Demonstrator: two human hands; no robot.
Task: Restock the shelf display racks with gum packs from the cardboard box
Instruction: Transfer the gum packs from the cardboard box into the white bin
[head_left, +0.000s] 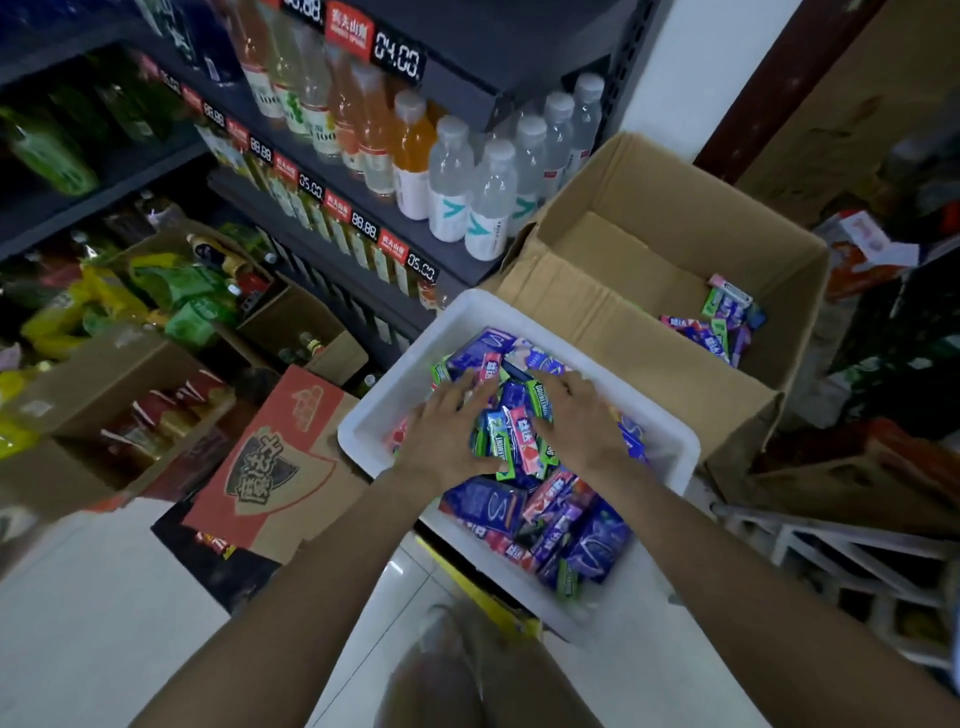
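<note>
The left hand (447, 436) is laid flat on a heap of gum packs (511, 439), its fingers spread and nearly straight, so nothing is gripped by it. The right hand (576, 415) is placed just beside it, on the other side of the same heap, with the fingers also stretched out over the packs; whether a pack is pinched under its fingertips cannot be told, because that part is blurred. Between the two hands, several green, pink and purple packs are pressed together.

Under both hands the packs are held by a white plastic tub (395, 395), and more purple and pink packs are seen nearer to the person than the hands. Beyond the right hand, touching the far rim of the tub, an open cardboard box (675, 218) is found, and a small group of gum packs (722, 327) is left in its far corner. Beyond the left hand, a dark shelf (363, 228) is filled with drink bottles (483, 202) and price tags. To the outer side of the left hand, a red printed carton (280, 457) and further boxes are standing on the floor.
</note>
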